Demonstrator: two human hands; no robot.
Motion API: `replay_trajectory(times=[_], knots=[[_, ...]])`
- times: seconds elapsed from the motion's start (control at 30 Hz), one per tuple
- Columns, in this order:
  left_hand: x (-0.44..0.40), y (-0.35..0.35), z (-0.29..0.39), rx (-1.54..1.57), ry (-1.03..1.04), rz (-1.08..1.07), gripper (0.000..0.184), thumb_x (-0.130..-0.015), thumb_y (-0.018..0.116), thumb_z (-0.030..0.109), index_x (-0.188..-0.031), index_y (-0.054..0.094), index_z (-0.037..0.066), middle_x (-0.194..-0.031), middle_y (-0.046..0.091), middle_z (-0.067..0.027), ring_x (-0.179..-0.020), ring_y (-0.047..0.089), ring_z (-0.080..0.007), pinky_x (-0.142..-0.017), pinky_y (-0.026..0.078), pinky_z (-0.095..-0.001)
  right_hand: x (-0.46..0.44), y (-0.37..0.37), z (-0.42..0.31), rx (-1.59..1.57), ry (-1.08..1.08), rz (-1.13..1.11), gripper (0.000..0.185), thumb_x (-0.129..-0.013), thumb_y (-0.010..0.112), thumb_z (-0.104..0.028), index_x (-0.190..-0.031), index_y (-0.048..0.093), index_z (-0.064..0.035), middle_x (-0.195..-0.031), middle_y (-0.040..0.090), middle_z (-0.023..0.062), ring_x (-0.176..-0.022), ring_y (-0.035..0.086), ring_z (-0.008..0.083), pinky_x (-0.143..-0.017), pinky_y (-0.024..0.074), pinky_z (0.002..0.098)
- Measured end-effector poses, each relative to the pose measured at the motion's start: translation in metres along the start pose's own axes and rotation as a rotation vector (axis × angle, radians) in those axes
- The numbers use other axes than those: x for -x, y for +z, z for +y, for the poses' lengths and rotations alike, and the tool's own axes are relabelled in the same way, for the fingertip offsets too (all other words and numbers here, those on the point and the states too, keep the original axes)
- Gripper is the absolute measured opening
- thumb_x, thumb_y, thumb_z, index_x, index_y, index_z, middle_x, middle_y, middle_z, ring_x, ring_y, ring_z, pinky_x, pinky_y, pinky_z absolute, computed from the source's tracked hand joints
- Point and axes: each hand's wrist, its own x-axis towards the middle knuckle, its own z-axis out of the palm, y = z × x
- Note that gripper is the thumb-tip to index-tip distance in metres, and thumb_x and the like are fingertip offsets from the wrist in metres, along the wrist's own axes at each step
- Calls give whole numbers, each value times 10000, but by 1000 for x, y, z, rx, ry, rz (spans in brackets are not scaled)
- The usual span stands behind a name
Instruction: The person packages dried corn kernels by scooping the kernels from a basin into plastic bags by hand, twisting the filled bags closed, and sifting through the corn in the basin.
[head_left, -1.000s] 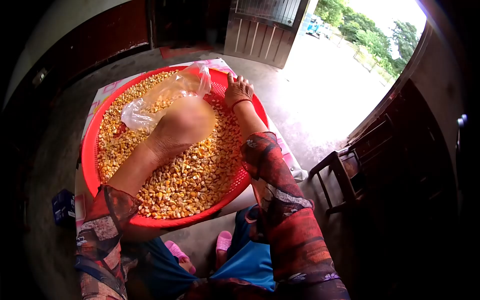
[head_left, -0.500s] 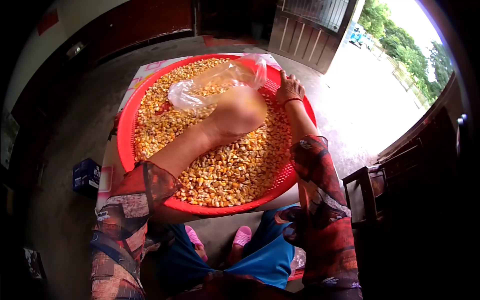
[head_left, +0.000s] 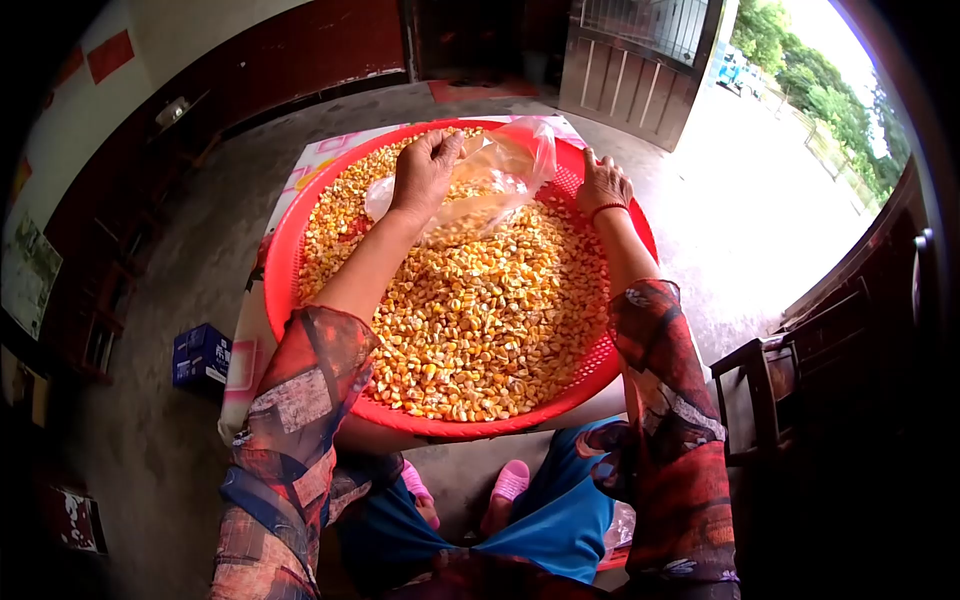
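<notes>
A wide red plastic basket (head_left: 285,262) full of loose yellow corn kernels (head_left: 470,325) sits on a low table in front of me. A clear plastic bag (head_left: 545,150) lies across the kernels at the far side. My left hand (head_left: 425,175) is raised above the corn there, thumb and fingers pinched on the bag's edge; its fingertips are partly hidden. At the far right, my right hand (head_left: 606,188), with a red band on its wrist, has its fingers curled over the basket's rim.
The table (head_left: 310,160) has a pink and white patterned cover. A blue box (head_left: 202,355) stands on the floor at left, and a wooden chair (head_left: 750,390) at right. Beyond the basket a metal door (head_left: 635,80) stands ajar to bright daylight. My pink slippers (head_left: 512,480) show below.
My left hand has moved from over the middle of the corn, where it was blurred, to the far left and pinches the bag. The bag has spread and shifted. My right hand stays on the rim.
</notes>
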Motion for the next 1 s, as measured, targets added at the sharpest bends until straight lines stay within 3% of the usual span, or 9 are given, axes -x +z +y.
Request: replay_trajectory(times=[0.1,0.2,0.3,0.33,0.43,0.53,0.67,0.77,1.0], knots=[[1,-2,-12,-141,17,-145,263,-858,536,262,-754,593,28,-647,534,8,-570,421,-57,-510,364,-218,1,-3,0,2,-5,-11,475,-727,510,-148,-1191,411,-176,-1034,522,125,-972,526,267,-790,416,381],[6,-4,-11,-347,21,-289,207,-838,539,192,-910,624,18,-898,636,-93,-710,589,-131,-640,468,-270,0,-4,-1,-1,-1,-15,471,-731,505,-140,-1191,410,-170,-1030,525,125,-971,527,268,-787,416,378],[16,-5,2,-705,148,-257,163,-793,556,170,-838,635,34,-845,623,-121,-727,607,-240,-674,481,-329,1,-4,-2,9,5,-23,476,-736,511,-142,-1197,394,-172,-1039,519,122,-978,523,264,-783,415,375],[18,-4,8,-727,363,-178,144,-766,568,163,-821,640,51,-836,605,-123,-740,589,-279,-684,472,-361,1,-5,-1,-1,16,-41,487,-724,509,-140,-1196,395,-181,-1046,516,125,-990,515,277,-797,417,391],[31,5,42,-528,573,-194,122,-767,573,146,-747,611,31,-777,590,-124,-709,581,-271,-651,468,-351,0,-6,-2,-15,38,-68,495,-711,513,-144,-1192,401,-177,-1061,510,127,-1004,507,294,-810,418,406],[54,18,62,-376,560,-579,108,-777,597,113,-781,607,5,-685,578,-100,-614,574,-229,-552,458,-305,1,-5,-2,-39,32,-44,493,-710,520,-147,-1189,404,-163,-1060,507,132,-1010,503,293,-813,414,401],[78,34,61,-414,452,-883,201,-795,574,222,-844,589,28,-824,565,-107,-774,564,-264,-674,455,-355,-1,-2,0,-65,24,-40,517,-692,544,-165,-1189,403,-166,-1053,511,138,-1009,506,287,-813,408,392],[79,34,59,-491,513,-859,213,-784,583,229,-826,554,22,-844,558,-115,-782,557,-283,-668,452,-368,1,-4,-3,-72,25,-44,524,-686,550,-166,-1189,402,-166,-1054,510,139,-1011,504,287,-817,406,390],[82,32,65,-431,445,-888,203,-809,547,215,-768,513,20,-651,513,-164,-656,529,-345,-589,418,-396,2,-11,-2,-43,38,-82,544,-674,566,-156,-1191,397,-173,-1052,507,139,-1010,504,291,-823,411,390]])
